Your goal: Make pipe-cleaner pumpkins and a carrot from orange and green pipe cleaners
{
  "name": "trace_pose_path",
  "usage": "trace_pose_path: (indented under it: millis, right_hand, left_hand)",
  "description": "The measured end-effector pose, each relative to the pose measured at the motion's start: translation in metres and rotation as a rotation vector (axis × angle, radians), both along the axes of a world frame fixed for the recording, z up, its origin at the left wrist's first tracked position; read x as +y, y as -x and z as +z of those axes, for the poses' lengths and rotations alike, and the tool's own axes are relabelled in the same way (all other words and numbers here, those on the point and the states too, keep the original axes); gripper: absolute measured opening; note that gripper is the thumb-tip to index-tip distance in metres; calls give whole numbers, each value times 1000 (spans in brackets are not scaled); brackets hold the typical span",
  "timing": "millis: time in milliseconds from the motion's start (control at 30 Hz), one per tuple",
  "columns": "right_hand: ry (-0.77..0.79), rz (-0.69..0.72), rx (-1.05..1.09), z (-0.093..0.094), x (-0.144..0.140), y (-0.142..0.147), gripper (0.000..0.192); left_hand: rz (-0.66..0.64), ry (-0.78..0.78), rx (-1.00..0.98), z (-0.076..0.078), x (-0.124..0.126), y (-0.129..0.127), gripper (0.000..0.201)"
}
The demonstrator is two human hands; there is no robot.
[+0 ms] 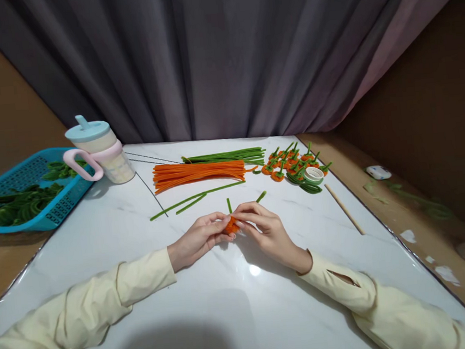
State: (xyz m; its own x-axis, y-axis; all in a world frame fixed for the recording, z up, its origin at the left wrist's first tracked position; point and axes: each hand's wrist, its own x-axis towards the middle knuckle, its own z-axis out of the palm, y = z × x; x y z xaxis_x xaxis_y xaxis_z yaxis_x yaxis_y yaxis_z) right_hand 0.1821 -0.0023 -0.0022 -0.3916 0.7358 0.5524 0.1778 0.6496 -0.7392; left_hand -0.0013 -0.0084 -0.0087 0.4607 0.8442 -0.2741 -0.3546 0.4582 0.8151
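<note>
The small orange pipe-cleaner ball (232, 227) is right between your left hand (200, 239) and your right hand (269, 235), over the white surface (181, 322). It looks round, with no long side, and neither hand is nearer. A short green stem (229, 205) points away from you, just past the ball; I can't tell if they join. Your left grip is pinched on the ball's left side, and your right grip is pinched on its right.

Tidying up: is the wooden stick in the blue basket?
No, the wooden stick lies on the white table, toward its right edge.
</note>
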Motion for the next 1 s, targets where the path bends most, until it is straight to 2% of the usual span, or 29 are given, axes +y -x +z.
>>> trace_pose_path:
  millis: [400,667,1000]
  right_hand:
    - [49,8,2,1,3,1,16]
    - [278,86,57,3,8,-1,12]
    - [400,203,46,9,12,-6,8]
  left_hand:
    - [2,-14,47,1,0,-1,27]
    - [-53,13,25,3,1,-1,21]
    - [-159,32,45,1,5,1,25]
